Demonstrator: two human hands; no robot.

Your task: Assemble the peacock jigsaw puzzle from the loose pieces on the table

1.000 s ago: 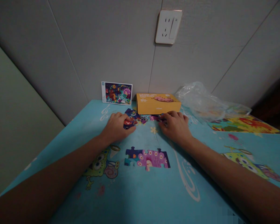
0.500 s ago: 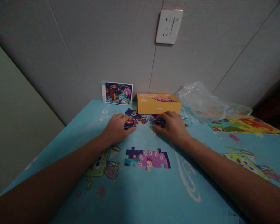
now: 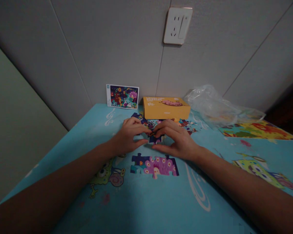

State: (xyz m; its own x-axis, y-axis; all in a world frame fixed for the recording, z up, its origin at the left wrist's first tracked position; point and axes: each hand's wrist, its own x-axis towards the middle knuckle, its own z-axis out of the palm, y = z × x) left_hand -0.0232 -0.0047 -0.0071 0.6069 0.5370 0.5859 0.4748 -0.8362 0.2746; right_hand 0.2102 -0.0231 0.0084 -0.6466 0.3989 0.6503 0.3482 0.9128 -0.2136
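A dark blue jigsaw piece (image 3: 155, 140) lies between my two hands, partly covered by fingers. My left hand (image 3: 130, 135) reaches in from the left, its fingertips at the piece's upper edge and the thumb apart below. My right hand (image 3: 174, 138) arches over the piece's right side with fingertips at its top; the thumb is spread toward me. Behind the hands is a pile of loose puzzle pieces (image 3: 187, 124), partly hidden. Closer to me sits a joined strip of puzzle (image 3: 158, 166) showing a pink, many-eyed figure.
A yellow puzzle box (image 3: 166, 110) stands behind the pile, near the wall. To its left a picture card (image 3: 123, 97) leans upright. At the right are a clear plastic bag (image 3: 210, 105) and a colourful flat picture (image 3: 260, 130). A blue cartoon-print cloth (image 3: 146, 204) covers the table.
Both hands have come closer together and slightly toward me. A dark piece now shows between their fingertips, and more of the pile is visible behind the right hand.
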